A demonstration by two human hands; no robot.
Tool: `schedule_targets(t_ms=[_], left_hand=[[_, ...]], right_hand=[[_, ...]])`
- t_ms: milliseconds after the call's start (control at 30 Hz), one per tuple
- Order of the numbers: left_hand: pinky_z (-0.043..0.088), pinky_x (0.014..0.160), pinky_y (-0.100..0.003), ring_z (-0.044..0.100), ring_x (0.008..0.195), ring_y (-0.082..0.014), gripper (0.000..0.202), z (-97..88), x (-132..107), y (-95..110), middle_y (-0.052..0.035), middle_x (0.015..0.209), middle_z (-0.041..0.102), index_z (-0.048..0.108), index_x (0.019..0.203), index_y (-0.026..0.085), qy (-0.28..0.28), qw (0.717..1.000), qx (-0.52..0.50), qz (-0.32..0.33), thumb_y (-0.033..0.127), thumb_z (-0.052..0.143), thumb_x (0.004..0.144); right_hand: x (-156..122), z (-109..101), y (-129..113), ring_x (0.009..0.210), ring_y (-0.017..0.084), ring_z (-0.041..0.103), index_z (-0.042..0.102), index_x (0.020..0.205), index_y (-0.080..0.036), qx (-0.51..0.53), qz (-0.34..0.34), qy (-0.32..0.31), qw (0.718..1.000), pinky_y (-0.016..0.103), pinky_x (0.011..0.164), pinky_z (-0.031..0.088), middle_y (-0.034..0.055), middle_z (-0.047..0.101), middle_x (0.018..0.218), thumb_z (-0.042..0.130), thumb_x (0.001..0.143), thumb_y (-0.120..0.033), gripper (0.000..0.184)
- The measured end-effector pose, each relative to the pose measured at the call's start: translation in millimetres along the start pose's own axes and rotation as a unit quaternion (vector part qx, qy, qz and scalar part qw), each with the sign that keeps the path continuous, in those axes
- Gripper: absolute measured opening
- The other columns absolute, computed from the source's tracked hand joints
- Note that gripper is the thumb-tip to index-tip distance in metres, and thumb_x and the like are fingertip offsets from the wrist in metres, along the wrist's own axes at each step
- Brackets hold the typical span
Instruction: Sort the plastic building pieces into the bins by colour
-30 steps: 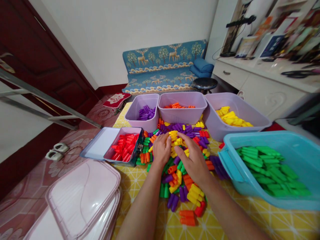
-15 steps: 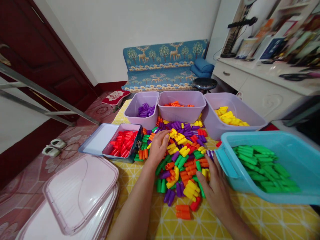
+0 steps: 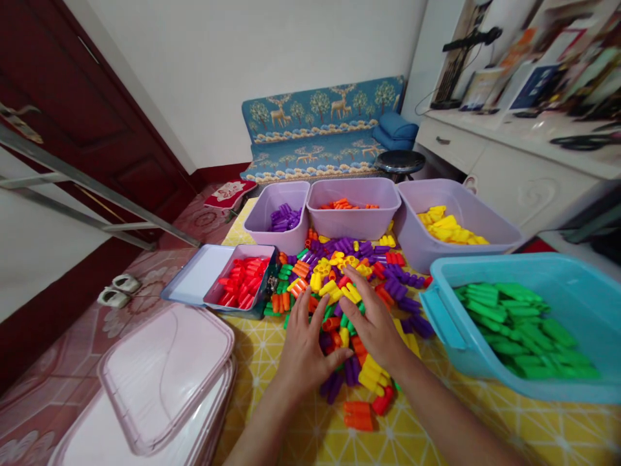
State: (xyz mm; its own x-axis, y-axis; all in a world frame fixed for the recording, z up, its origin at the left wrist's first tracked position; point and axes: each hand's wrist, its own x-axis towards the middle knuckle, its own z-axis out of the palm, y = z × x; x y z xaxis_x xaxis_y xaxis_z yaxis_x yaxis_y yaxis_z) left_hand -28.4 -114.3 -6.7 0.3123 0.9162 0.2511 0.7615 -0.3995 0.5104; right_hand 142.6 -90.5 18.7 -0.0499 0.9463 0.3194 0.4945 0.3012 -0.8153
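A mixed heap of small plastic tube-shaped toy pieces (image 3: 339, 249) in purple, yellow, orange, green and red covers the middle of the yellow table. My left hand (image 3: 306, 346) is over the near left part of the heap, fingers spread, and no piece shows in it. Close beside it on the right, my right hand (image 3: 372, 318) reaches over the pieces with its fingers apart, also holding nothing I can see. Both hands hide part of the heap. Nearest to me lie an orange piece (image 3: 358, 416) and a red piece (image 3: 383, 401).
Behind the heap stand lilac bins with purple (image 3: 252, 223), orange (image 3: 352, 223) and yellow (image 3: 412, 246) pieces. A turquoise tub (image 3: 449, 330) of green pieces is at right. An open tin (image 3: 264, 304) of red pieces and stacked lids (image 3: 165, 375) are at left.
My left hand has come back toward me from the heap's left side. My right hand has swung left and forward from the tub's side onto the heap, uncovering purple pieces at right.
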Motion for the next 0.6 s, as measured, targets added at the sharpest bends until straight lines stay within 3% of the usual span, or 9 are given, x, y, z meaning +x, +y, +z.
schedule_targets(t_ms=[100,200,367,600], left_hand=[[0.027,0.110,-0.057,0.016,0.143,-0.0362,0.085,9.8,-1,-3,-0.0136,0.156,0.011,0.027,0.146,0.028,0.020,1.000,0.008,-0.005,0.056,0.064,0.075],[0.026,0.110,-0.057,0.017,0.143,-0.0359,0.082,12.7,-1,-2,-0.0134,0.156,0.012,0.028,0.145,0.028,0.029,1.000,0.009,-0.003,0.052,0.064,0.076],[0.027,0.110,-0.056,0.018,0.142,-0.0355,0.078,13.3,-2,-1,-0.0126,0.156,0.013,0.032,0.144,0.027,0.043,0.999,-0.001,-0.013,0.050,0.064,0.077],[0.031,0.108,-0.054,0.026,0.139,-0.0345,0.079,10.4,-1,-3,-0.0140,0.154,0.020,0.034,0.143,0.025,0.048,0.998,-0.011,-0.025,0.046,0.067,0.075]], right_hand=[[-11,-8,15,0.140,0.025,0.027,0.044,0.135,-0.024,-0.099,-0.025,0.087,0.991,0.051,0.113,0.024,0.0092,0.038,0.147,0.046,0.092,-0.042,0.047],[-16,-17,45,0.142,0.030,0.018,0.037,0.140,-0.018,-0.183,0.019,0.160,0.970,0.056,0.112,0.021,0.0152,0.026,0.152,0.045,0.091,-0.044,0.056],[-3,-15,76,0.142,0.040,0.008,0.034,0.140,-0.009,-0.260,0.080,0.185,0.944,0.063,0.108,0.018,0.0249,0.016,0.152,0.049,0.087,-0.051,0.070],[32,-13,83,0.131,0.038,0.031,0.046,0.129,-0.006,-0.248,0.094,0.225,0.937,0.058,0.104,0.026,0.0261,0.036,0.141,0.053,0.081,-0.050,0.065]])
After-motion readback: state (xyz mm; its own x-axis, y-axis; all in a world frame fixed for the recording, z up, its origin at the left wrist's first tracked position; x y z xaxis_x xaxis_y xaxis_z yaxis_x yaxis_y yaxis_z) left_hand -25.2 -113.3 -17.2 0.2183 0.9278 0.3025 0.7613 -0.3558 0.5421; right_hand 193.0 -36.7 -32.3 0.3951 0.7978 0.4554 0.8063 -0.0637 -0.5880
